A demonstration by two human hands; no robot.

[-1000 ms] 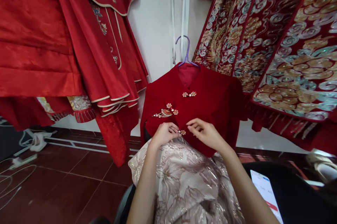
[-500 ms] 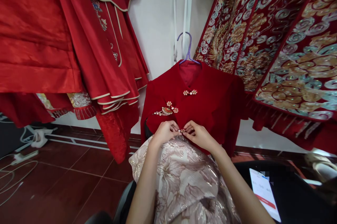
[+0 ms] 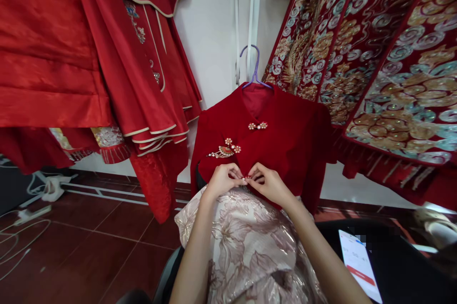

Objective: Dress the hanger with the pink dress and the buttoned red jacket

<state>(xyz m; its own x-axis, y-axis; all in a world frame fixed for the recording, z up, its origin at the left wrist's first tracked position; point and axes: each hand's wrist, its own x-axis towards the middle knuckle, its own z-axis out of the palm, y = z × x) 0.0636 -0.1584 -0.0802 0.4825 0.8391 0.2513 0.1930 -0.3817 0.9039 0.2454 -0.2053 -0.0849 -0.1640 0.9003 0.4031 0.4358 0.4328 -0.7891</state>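
A dark red velvet jacket (image 3: 278, 137) hangs in front of me on a purple hanger (image 3: 255, 63). Its hem lies against the pale floral fabric (image 3: 243, 242) over my lap. At the lower front edge, my left hand (image 3: 225, 180) and my right hand (image 3: 267, 182) meet, both pinching a small beaded clasp (image 3: 245, 178) from opposite sides. Fingertips hide most of it. Above, a pearl-and-gold clasp (image 3: 257, 126) sits below the collar. A fan-shaped brooch (image 3: 225, 151) is on the jacket's left side in view.
Bright red garments (image 3: 135, 56) hang at left, and a sequined embroidered garment (image 3: 357, 66) hangs at right. A lit phone (image 3: 360, 263) lies on a black surface at lower right. White cables (image 3: 21, 242) and a power strip (image 3: 33, 214) are on the tiled floor (image 3: 107, 242).
Both hands stay at the clasp with only slight finger shifts. The right fingers have moved marginally to the left. The jacket hangs almost unchanged.
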